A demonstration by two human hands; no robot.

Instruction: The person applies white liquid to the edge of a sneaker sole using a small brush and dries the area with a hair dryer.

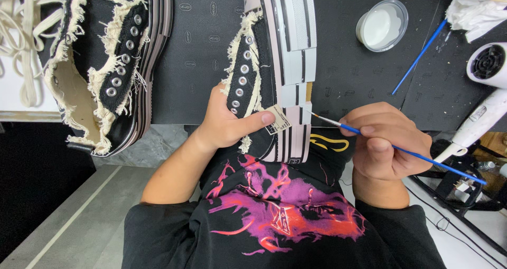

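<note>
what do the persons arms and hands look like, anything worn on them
Both hands, left hand and right hand, are bare: no gloves, rings or watch show. The forearms are uncovered too. Black sleeves begin near the elbows, part of a black shirt with a pink and red print on the chest.

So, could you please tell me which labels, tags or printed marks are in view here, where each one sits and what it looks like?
Small cream rectangular tag: on the side of the black frayed canvas shoe, under the left hand thumb, dark print.
Yellow looping mark: on black fabric below the shoe's striped sole, beside the right hand holding the blue-handled fine paintbrush.
Pink and red graphic: on the black shirt front.
</note>
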